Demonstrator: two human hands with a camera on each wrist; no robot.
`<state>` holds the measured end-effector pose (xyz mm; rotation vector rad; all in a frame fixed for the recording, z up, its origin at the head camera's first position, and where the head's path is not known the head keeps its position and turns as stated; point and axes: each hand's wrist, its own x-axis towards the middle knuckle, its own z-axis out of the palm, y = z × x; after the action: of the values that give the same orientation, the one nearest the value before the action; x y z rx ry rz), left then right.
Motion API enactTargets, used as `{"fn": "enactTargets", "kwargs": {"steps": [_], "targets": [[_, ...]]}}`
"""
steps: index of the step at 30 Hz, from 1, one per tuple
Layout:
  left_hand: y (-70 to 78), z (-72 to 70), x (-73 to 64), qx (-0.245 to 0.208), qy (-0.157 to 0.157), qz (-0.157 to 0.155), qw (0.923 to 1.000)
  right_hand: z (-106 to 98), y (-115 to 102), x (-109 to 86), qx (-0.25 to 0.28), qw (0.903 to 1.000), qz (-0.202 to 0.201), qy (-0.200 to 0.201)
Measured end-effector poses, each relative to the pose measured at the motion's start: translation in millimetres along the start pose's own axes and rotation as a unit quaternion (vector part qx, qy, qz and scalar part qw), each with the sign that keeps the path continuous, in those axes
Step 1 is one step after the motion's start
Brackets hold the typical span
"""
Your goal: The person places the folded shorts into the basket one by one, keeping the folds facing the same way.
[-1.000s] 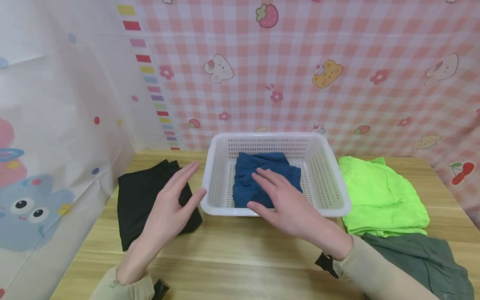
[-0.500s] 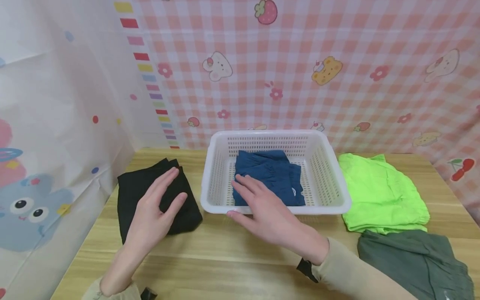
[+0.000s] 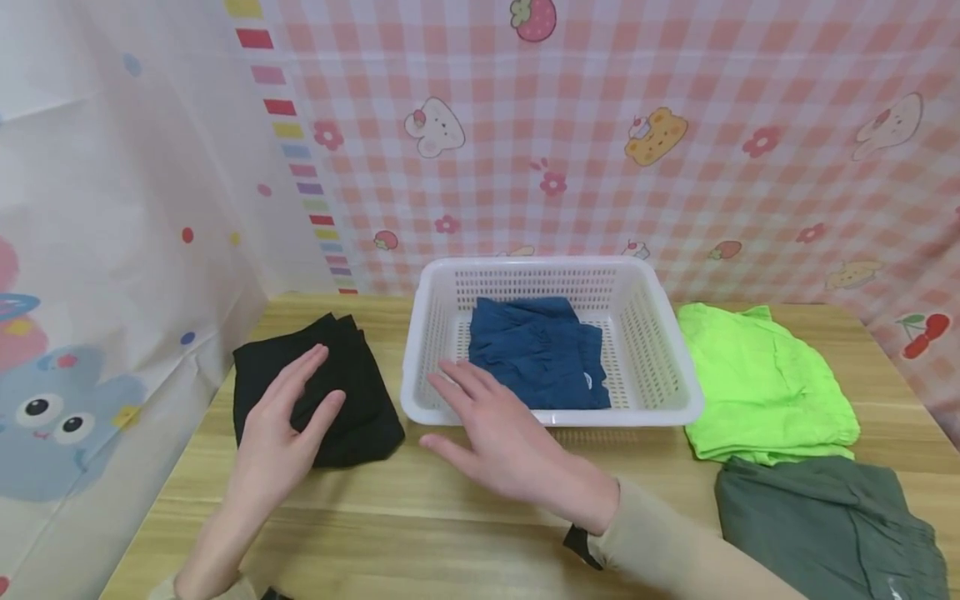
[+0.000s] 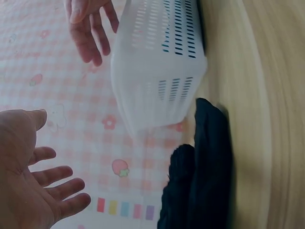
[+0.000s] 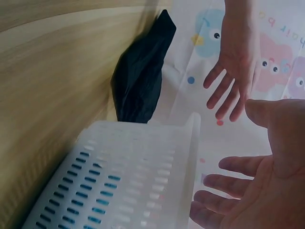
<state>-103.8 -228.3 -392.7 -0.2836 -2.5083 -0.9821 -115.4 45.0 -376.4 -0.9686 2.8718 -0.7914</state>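
A folded black garment (image 3: 352, 417) lies on the left of the table, with my left hand (image 3: 273, 442) hovering above it. The left wrist view shows a gap between that hand (image 4: 28, 176) and the black cloth (image 4: 209, 167). My right hand (image 3: 502, 433) is held over the near left rim of a white plastic basket (image 3: 671, 417), its fingers extended. Inside the basket sits a folded dark blue garment (image 3: 532, 350) with a small white mark. Neither hand holds anything. In the right wrist view, both the right hand (image 5: 252, 186) and the left have spread fingers.
Folded bright green clothing (image 3: 765, 387) lies right of the basket. Nearer, a folded grey-green garment (image 3: 825, 525) touches or slightly overlaps it. A pink checked cloth (image 3: 555, 125) hangs behind the wooden table (image 3: 420, 533), and a white printed sheet (image 3: 135, 208) hangs at the left.
Both hands have moved left and a little toward the near side. The right hand has come off the blue garment, uncovering more of it. The left hand is now over the black garment.
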Motion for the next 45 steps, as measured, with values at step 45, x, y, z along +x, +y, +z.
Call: {"fn": "enactTargets", "kwargs": {"steps": [45], "targets": [[-91.8, -28.6, -3.8, 0.049, -0.057, -0.198, 0.9773, 51, -52, 28.2, -0.162, 0.9810, -0.106, -0.009]]}}
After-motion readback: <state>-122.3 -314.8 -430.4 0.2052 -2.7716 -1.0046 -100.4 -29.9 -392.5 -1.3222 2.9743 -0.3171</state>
